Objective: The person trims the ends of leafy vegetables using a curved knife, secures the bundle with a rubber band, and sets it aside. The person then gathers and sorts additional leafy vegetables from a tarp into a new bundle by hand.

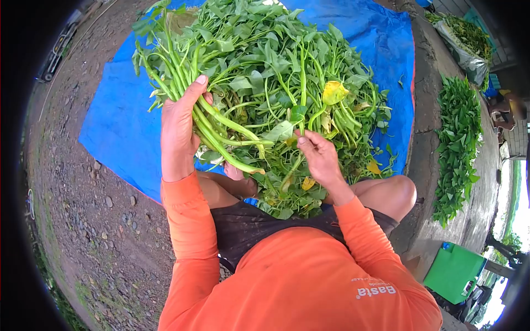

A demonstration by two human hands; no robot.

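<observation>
The left hand is closed around a thick bundle of green stems, its thumb lying over the top and the other fingers mostly hidden beneath; the cut ends point toward the right hand, and the leafy ends reach up and away to the left. The right hand is nearly closed, thumb and forefinger pinched together on a single stem that stands up from the heap, with a leaf just beside the fingertips. The bundle is held up over the left part of a large heap of leafy greens, which lies on a blue sheet in front of the person and spills between the bent legs. A bright yellow leaf sits in the heap beyond the right hand. On the orange shirt, white lettering reads "Basta" with a small registered mark, upside down from this view; the smaller line next to it is too faint to read in full. Well off to the right, a row of greens lies along the pavement, and a green box stands nearer the person.
</observation>
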